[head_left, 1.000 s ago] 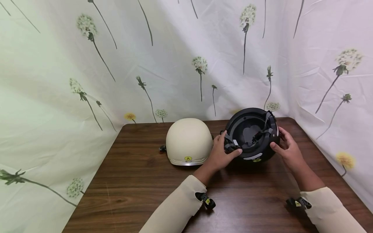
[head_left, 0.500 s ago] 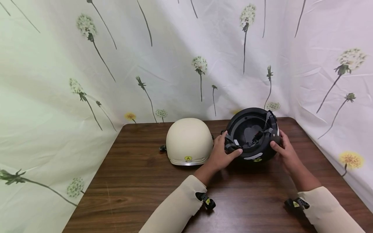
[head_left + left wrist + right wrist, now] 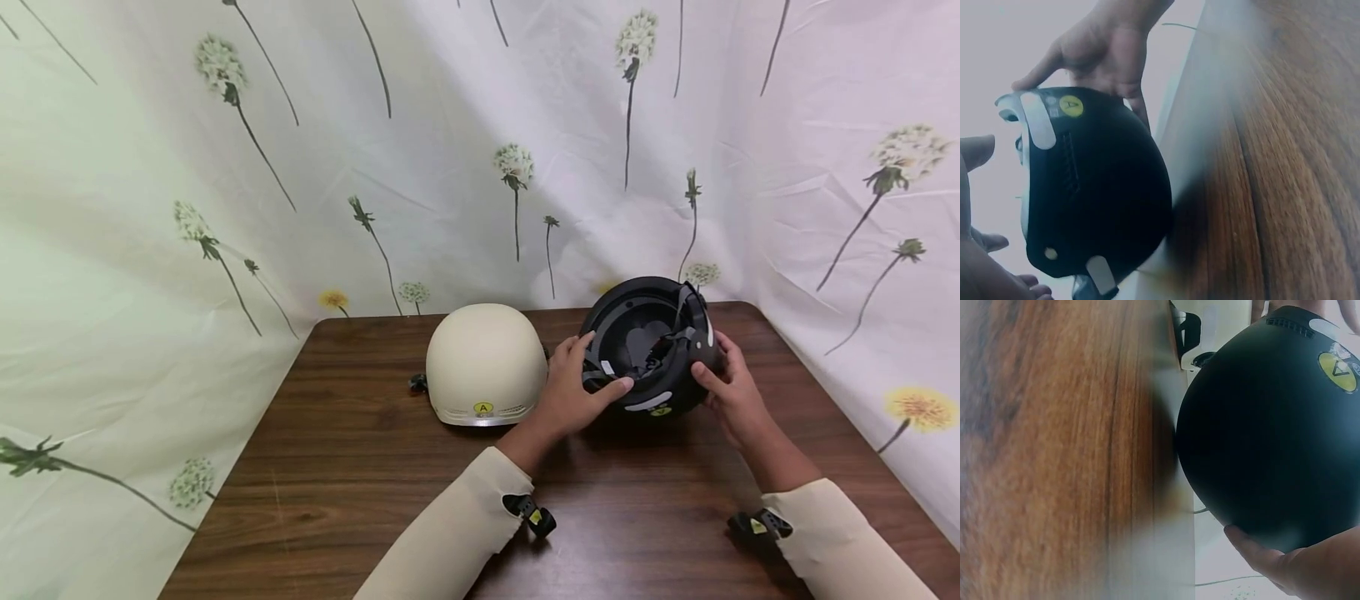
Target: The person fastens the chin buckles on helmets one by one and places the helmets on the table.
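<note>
A black helmet (image 3: pixel 678 379) rests on its rounded shell at the right rear of the table, its padded hollow facing up and toward me. Grey straps and a dark buckle show inside. The right hand (image 3: pixel 738 396) holds its right side, thumb on the near face and fingers round behind. At the near left rim is the left hand (image 3: pixel 573 387), thumb and fingers spread. In the left wrist view a gap shows between the left thumb (image 3: pixel 979 151) and the rim. A cream helmet (image 3: pixel 486 362) sits dome up just left of the left hand.
The brown wood-grain table (image 3: pixel 360 500) ends at a back edge close behind both helmets. A white cloth (image 3: pixel 450 167) printed with dandelions hangs behind and at the sides. Black straps (image 3: pixel 531 515) are worn at both sleeve cuffs.
The black helmet has turned slightly and shifted a little left. The left hand's thumb and fingers have edged in over its rim. The right hand has followed its side. The cream helmet stays put.
</note>
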`<state>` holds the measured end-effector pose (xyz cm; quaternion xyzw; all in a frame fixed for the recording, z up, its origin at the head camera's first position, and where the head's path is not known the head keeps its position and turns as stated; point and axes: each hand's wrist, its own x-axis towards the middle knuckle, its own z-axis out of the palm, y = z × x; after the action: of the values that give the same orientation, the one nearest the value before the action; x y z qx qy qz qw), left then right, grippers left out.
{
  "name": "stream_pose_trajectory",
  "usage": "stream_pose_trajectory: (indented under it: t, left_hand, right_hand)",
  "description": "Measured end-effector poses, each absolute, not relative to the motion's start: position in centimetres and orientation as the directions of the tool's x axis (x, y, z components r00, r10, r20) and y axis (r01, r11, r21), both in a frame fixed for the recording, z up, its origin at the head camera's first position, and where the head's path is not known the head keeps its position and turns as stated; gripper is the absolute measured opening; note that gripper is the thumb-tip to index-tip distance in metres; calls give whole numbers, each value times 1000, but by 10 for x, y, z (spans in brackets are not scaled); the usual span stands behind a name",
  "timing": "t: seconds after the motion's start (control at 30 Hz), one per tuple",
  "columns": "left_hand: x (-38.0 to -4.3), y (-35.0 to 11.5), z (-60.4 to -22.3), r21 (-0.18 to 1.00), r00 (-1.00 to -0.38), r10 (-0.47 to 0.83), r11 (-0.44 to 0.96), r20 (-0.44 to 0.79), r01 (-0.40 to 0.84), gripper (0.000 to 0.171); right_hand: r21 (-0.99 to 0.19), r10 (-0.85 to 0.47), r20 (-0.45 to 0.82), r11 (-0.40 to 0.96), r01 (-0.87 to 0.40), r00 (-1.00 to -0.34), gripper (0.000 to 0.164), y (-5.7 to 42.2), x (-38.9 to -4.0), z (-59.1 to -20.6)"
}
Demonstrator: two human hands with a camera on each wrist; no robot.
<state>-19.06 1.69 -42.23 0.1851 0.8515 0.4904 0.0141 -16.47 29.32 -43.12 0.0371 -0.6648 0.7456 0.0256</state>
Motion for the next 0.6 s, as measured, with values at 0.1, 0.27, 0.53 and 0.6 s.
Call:
stream_pose_trajectory:
  t: [0.1,0.27,0.53,0.6]
  left_hand:
    - [-185,16,-415,835,-919,351,438,181,332,90]
    - [-182,17,-412,828,-893,385,403,233,390,86]
    - [-177,23,-414,790,-843,474,402,253,463,85]
    - [-176,25,-415,756,-824,487,412,289,509,83]
  right_hand:
    - [-992,-14,86,-98,-84,-996,85,293,-165,-431]
    - [-993,-14,87,-84,-86,-996,87,291,-165,-429]
    - [-994,-9,90,-70,-89,-996,84,290,-164,-428]
    - [-994,-7,86,-70,-85,-996,85,290,-164,-428]
